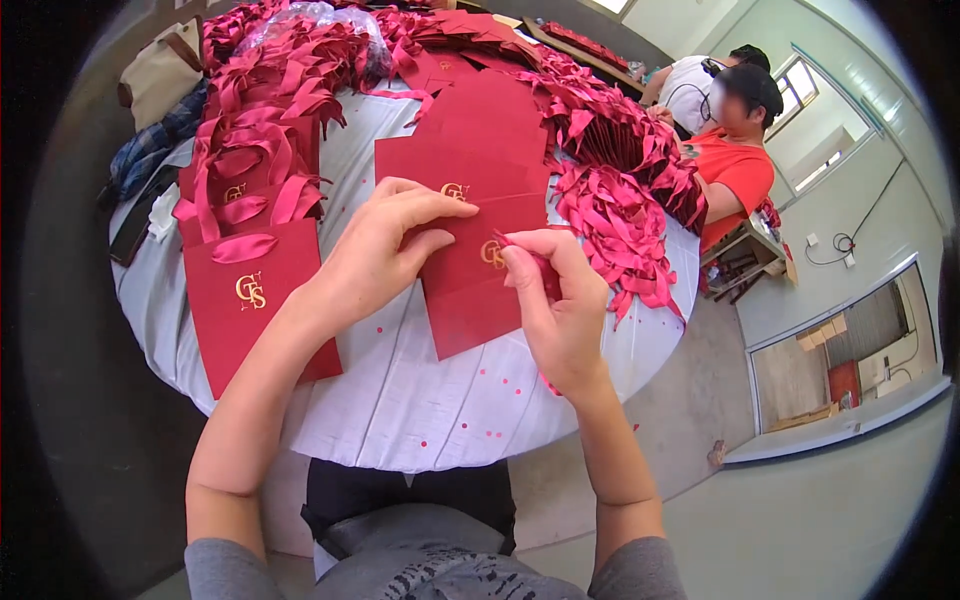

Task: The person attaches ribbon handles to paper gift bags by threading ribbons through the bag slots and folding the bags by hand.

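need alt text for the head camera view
A person's right hand pinches a ribbon at the front of a red gift bag, left hand near its upper edge. Around it on a white-covered round table lie ribbon-handled bags and heaped pink ribbons.

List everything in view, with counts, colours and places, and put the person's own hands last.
Flat paper bag with gold emblem: one, dark red, under both hands
Thin satin ribbon: one, dark pink, in the right fingers
Overlapping ribbon-handled paper bags: many, red with pink, table's left
Flat paper bag stack: several, red, beyond the hands
Satin ribbon heap: one, pink, table's right
Cloth-covered round table: one, white, centre
Small round dots: many, pink, near edge
Clear plastic sheeting: uncounted, transparent, back left
Canvas bag: one, beige, upper left
Plaid cloth: one, blue, below it
Co-workers: two, orange-red and white shirts, upper right
Left hand: one, bare, at the bag's top
Right hand: one, bare, pinching the ribbon
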Demonstrator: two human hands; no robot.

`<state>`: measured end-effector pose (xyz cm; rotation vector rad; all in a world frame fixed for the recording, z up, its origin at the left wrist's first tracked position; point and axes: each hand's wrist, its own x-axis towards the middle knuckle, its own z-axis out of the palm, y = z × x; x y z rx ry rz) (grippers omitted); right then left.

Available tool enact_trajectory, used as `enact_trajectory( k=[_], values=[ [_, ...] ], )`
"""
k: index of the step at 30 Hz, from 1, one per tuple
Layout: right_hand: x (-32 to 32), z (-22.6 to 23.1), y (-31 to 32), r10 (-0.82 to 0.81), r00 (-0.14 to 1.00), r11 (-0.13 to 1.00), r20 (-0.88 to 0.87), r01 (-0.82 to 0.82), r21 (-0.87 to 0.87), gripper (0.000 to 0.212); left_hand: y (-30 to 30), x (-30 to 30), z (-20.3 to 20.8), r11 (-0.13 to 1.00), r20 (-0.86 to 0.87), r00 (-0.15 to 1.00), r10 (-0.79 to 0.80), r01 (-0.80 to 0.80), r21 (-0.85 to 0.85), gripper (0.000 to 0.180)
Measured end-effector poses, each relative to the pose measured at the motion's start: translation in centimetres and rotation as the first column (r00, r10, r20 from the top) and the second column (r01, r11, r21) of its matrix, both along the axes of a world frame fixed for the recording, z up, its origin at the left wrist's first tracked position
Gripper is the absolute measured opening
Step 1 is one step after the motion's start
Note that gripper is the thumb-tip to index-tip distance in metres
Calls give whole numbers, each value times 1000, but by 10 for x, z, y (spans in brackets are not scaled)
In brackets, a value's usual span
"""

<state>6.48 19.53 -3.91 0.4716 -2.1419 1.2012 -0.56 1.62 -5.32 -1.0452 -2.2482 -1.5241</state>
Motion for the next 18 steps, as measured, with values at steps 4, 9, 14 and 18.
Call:
enact_trajectory(
  k=[4,9,14,18],
  values=[
    [4,-1,2,-5,999,1000,-51,6,2,8,4,1,-1,977,-373,915,154,-196,-79,31],
    [5,-4,1,0,994,1000,-107,-2,-18,10,10,20,17,947,29,971,-238,225,227,27],
    [10,-8,-6,61,998,990,-1,-61,-124,12,14,20,9,916,-37,969,-245,244,319,20],
    [13,-2,-10,126,984,959,128,-87,-271,12,11,20,10,908,-51,973,-226,230,350,17]
  ],
)
